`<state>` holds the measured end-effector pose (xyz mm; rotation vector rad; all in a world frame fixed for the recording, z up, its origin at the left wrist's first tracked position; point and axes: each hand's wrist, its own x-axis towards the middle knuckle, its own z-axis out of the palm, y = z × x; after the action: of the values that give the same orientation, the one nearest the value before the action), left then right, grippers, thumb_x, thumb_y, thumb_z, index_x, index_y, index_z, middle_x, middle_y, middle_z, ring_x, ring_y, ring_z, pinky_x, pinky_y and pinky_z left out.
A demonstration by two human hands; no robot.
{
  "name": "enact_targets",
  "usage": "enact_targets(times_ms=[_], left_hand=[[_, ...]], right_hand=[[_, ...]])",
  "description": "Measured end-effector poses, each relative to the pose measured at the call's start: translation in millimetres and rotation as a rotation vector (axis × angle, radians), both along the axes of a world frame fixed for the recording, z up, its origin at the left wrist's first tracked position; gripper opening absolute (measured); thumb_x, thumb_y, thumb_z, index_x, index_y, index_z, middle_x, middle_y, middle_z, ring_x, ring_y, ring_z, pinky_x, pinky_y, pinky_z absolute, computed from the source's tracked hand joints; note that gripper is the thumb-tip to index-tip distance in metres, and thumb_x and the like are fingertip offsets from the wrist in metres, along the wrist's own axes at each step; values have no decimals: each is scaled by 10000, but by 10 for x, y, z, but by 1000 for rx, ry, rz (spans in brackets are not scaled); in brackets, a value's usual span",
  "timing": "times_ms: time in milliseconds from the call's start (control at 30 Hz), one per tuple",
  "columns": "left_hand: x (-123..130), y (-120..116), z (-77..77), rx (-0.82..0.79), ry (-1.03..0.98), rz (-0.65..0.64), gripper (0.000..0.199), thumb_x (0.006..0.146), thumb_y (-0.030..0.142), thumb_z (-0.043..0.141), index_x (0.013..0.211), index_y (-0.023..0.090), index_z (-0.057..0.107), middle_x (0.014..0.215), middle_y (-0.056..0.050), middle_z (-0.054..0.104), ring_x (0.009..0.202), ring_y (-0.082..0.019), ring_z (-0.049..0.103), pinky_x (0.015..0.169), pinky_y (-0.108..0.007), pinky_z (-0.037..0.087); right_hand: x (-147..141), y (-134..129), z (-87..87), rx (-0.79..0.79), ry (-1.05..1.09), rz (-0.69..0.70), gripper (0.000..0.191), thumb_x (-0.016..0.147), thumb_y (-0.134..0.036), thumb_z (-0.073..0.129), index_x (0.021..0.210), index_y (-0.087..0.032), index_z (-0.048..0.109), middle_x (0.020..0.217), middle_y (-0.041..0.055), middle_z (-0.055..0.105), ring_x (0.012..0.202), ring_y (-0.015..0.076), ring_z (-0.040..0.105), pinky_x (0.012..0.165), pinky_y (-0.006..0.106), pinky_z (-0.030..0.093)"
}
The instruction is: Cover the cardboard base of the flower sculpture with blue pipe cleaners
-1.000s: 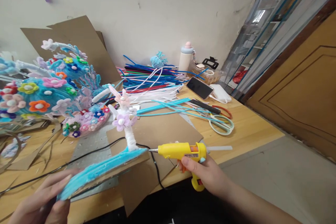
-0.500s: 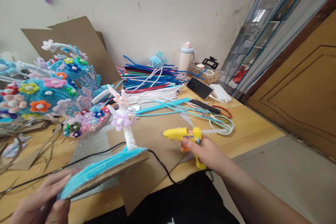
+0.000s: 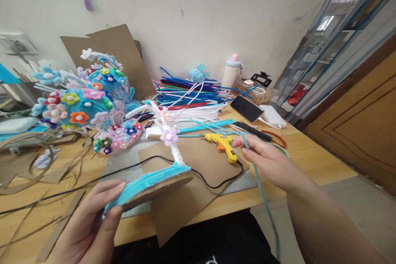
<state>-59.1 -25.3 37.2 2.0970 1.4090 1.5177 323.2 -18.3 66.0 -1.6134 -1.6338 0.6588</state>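
Pinched between thumb and fingers of my left hand (image 3: 95,218) is the left edge of a cardboard base (image 3: 161,187), its top covered in light blue fuzzy strips (image 3: 148,180). A white wrapped stem (image 3: 175,153) with a purple flower (image 3: 169,135) rises from its far end. My right hand (image 3: 266,156) is closed on a thin blue pipe cleaner (image 3: 261,187), which hangs down towards the floor. Just left of those fingers, the yellow glue gun (image 3: 227,147) lies on the cardboard sheet, touched by nothing I can make out.
Flower-covered blue pieces (image 3: 88,107) stand at the left. Bundled pipe cleaners (image 3: 188,95), a bottle (image 3: 232,72), a phone (image 3: 246,108) and a white power bank (image 3: 274,116) lie or stand towards the back. A black cord (image 3: 123,170) crosses the wooden table (image 3: 321,161).
The glue gun has left my right hand and now rests on the cardboard. That hand now holds a blue pipe cleaner. The view has shifted left, and my left hand still grips the base.
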Motion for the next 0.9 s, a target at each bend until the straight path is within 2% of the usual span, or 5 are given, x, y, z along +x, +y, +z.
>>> enact_targets(times_ms=[100,267,400,633,900], left_hand=[[77,48,95,16,88,-147,263,913,181,563,1143,285,637,1132,-11,665,1069,-161,659,885,-221,546],[251,88,215,137,155,-224,311,924,121,553,1203,248,603,1112,-52,649,1051,-186,650,855,-271,561],[355,76,219,182,175,-249,277,953,186,563,1227,221,593,1126,-71,650,1044,-180,647,876,-270,557],[437,64,249,210,165,-283,272,945,154,576,1205,226,601,1069,-57,667,983,-163,644,839,-266,544],[506,64,359,148,142,-319,236,924,98,568,1123,211,622,1042,-48,635,963,-140,628,807,-242,525]], right_hand=[[-232,-170,160,65,-11,170,303,1005,-332,418,1111,-242,687,915,33,686,819,187,663,723,308,537],[-549,-305,339,230,-172,295,354,1019,-248,447,1350,-335,536,964,-3,702,912,172,672,794,286,520],[-746,-317,456,404,-239,281,148,1000,-184,469,1089,-264,556,801,-25,650,682,138,631,591,243,491],[-954,-245,505,825,-447,343,340,893,36,567,1126,-191,664,989,45,669,860,157,614,756,298,499],[-1006,-263,440,786,-394,375,340,896,10,578,1159,-185,667,1021,51,693,904,170,633,797,317,504]])
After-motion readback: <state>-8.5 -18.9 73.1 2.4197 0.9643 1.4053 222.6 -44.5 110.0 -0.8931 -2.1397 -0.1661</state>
